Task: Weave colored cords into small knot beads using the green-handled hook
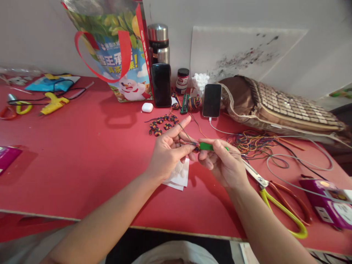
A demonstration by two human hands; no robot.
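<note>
My right hand (228, 163) grips the green handle of a crochet hook (206, 146), whose thin metal shaft points left. Pinched between thumb and fingers, a small dark multicoloured crochet piece (196, 149) is in my left hand (169, 152), mostly hidden by the fingertips. My left index finger is raised, and a dark yarn strand (182, 128) runs over it. Just behind my hands lies a group of small crocheted flowers (167, 126) in black, orange and purple. A multicoloured yarn ball (195, 103) sits further back. White paper (178, 179) lies under my left hand.
Large scissors (264, 183) and tangled yarn (255, 141) lie right of my hands, by a purple box (327, 201). Two phones, a white earbud case (147, 107), a shopping bag (110, 47) and a brown bag (275, 106) stand behind. A yellow glue gun (53, 103) is left.
</note>
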